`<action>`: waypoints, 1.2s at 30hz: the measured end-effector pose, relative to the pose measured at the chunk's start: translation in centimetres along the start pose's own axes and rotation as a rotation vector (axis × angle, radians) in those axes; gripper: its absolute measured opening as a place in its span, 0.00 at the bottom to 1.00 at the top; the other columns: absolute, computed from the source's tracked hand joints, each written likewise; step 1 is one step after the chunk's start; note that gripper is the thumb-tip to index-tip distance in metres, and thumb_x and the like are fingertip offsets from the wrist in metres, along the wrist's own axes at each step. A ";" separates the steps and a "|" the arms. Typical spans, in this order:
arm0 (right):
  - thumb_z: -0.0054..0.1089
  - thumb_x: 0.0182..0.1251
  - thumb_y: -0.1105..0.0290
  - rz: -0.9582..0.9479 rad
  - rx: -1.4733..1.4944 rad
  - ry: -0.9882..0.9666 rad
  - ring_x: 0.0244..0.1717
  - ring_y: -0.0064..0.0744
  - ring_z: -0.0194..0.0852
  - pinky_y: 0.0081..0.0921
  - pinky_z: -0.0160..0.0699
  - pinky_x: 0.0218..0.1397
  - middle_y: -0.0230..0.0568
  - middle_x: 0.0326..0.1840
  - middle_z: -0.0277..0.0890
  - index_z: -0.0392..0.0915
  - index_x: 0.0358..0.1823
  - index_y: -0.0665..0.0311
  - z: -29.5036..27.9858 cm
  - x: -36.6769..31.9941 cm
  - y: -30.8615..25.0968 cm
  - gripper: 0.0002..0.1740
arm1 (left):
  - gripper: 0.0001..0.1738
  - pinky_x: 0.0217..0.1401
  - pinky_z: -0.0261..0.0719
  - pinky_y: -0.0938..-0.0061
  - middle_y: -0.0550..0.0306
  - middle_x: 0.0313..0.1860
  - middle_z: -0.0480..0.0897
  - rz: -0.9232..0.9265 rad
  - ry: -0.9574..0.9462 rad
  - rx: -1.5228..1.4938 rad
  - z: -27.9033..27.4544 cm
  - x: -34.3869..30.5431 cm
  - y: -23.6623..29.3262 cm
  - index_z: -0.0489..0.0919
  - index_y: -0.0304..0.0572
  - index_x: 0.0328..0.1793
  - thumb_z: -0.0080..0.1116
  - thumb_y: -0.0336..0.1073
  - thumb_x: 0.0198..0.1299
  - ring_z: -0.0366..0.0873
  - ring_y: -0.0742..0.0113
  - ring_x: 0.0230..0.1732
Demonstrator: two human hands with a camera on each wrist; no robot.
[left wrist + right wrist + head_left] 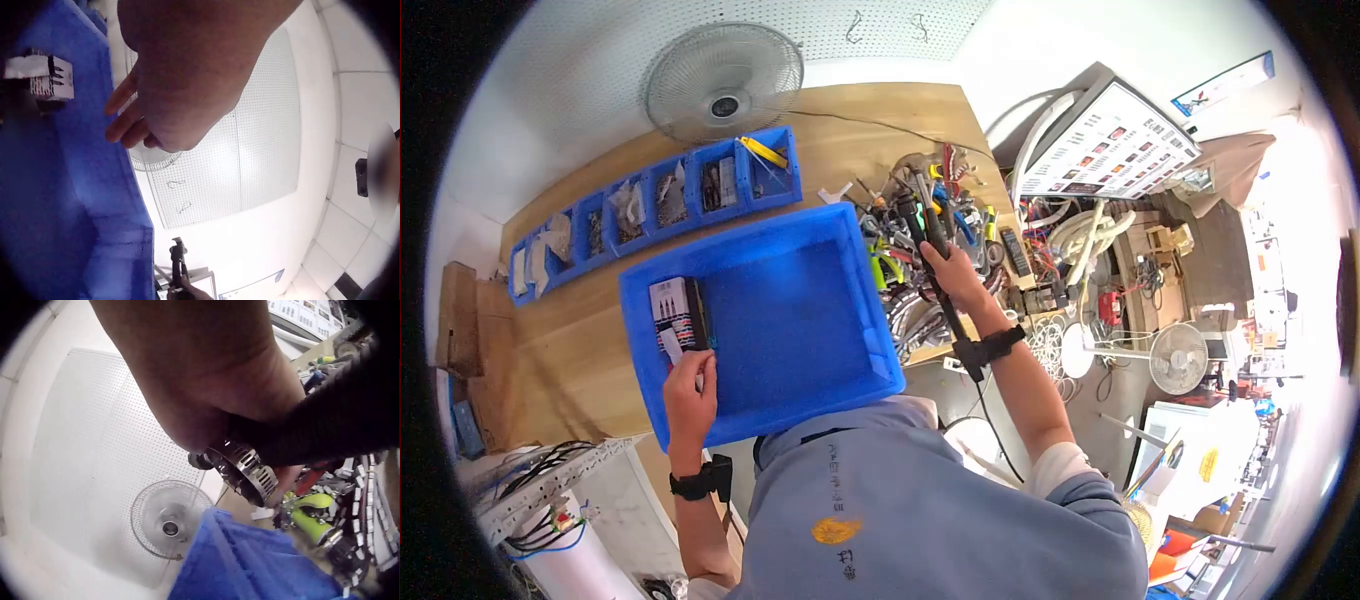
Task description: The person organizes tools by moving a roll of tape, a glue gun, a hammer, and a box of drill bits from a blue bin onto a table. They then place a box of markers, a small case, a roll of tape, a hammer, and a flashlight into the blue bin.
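L hand [691,392] nr box [680,312] | print [666,300] illeg. | R hand [952,274] grips blk rod [914,220]

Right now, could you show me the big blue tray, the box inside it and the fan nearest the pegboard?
Big blue tray [790,310]: head view, on its bare floor.
Box [670,303]: head view, on its printed white face.
Fan [724,106]: head view, on its hub.
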State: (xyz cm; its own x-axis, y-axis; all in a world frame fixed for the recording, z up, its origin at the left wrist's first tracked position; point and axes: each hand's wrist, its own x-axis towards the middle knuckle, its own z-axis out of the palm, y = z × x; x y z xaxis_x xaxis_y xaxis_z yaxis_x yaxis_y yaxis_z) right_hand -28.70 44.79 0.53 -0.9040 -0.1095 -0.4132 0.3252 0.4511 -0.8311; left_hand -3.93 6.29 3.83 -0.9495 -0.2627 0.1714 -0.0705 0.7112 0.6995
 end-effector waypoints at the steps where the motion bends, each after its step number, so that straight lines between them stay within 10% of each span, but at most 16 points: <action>1: 0.62 0.73 0.52 0.003 -0.017 0.051 0.22 0.27 0.75 0.30 0.74 0.22 0.39 0.26 0.77 0.76 0.43 0.73 -0.3 1.1 1.8 0.25 | 0.05 0.42 0.80 0.63 0.47 0.37 0.83 -0.009 -0.007 0.003 0.8 0.2 1.5 0.81 0.33 0.45 0.59 0.27 0.67 0.83 0.50 0.38; 10: 0.69 0.66 0.47 0.048 0.149 0.040 0.23 0.34 0.78 0.35 0.78 0.27 0.41 0.27 0.76 0.74 0.43 0.76 -0.9 4.8 9.9 0.32 | 0.04 0.44 0.80 0.63 0.48 0.38 0.83 -0.054 -0.087 0.087 8.1 -0.3 10.1 0.81 0.34 0.44 0.60 0.27 0.66 0.83 0.49 0.39; 14: 0.73 0.60 0.44 0.025 0.076 0.094 0.39 0.46 0.85 0.40 0.82 0.45 0.54 0.38 0.82 0.70 0.50 0.79 -0.4 8.4 13.8 0.41 | 0.04 0.44 0.79 0.62 0.47 0.39 0.83 -0.053 -0.123 0.093 10.0 -0.2 12.3 0.81 0.34 0.44 0.60 0.27 0.66 0.83 0.48 0.40; 17: 0.74 0.62 0.47 -0.090 -0.036 0.296 0.24 0.31 0.79 0.30 0.77 0.25 0.43 0.31 0.78 0.71 0.46 0.79 0.8 8.2 13.3 0.37 | 0.04 0.43 0.79 0.61 0.47 0.38 0.83 -0.002 -0.150 0.106 10.9 0.5 13.8 0.81 0.34 0.44 0.61 0.27 0.65 0.82 0.47 0.40; 18: 0.75 0.58 0.43 0.071 0.057 0.192 0.51 0.58 0.84 0.41 0.79 0.55 0.65 0.49 0.82 0.67 0.55 0.81 0.5 7.5 12.0 0.45 | 0.04 0.43 0.79 0.61 0.47 0.38 0.83 0.017 -0.157 0.111 11.3 0.8 14.3 0.81 0.34 0.44 0.61 0.27 0.65 0.82 0.47 0.40; 25: 0.73 0.60 0.43 -0.109 0.087 0.140 0.52 0.57 0.83 0.40 0.79 0.57 0.65 0.55 0.79 0.60 0.65 0.83 0.0 6.2 13.0 0.52 | 0.04 0.43 0.79 0.61 0.47 0.38 0.83 0.117 -0.202 0.112 12.7 2.2 16.5 0.81 0.34 0.43 0.61 0.26 0.64 0.82 0.47 0.39; 30: 0.79 0.59 0.57 0.047 0.514 -0.106 0.52 0.34 0.79 0.27 0.82 0.51 0.53 0.57 0.76 0.53 0.71 0.83 -2.4 4.2 11.3 0.53 | 0.04 0.42 0.79 0.61 0.47 0.37 0.83 0.139 -0.193 0.116 13.2 2.5 16.8 0.81 0.34 0.44 0.60 0.25 0.64 0.82 0.47 0.39; 36: 0.81 0.54 0.63 -0.195 0.096 -0.069 0.59 0.42 0.79 0.34 0.78 0.61 0.59 0.61 0.75 0.53 0.73 0.81 -2.5 5.0 14.3 0.54 | 0.04 0.42 0.78 0.60 0.47 0.37 0.83 0.130 -0.155 0.129 13.0 2.6 16.8 0.81 0.34 0.44 0.60 0.25 0.63 0.82 0.47 0.39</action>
State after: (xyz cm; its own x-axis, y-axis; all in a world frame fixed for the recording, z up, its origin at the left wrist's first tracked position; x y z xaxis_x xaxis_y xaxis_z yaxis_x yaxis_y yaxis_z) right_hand -29.21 52.93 -12.50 -0.9322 -0.2486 -0.2631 0.1741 0.3294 -0.9280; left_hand -11.54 26.06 6.99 -0.9881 -0.0672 0.1384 0.0264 0.8123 0.5826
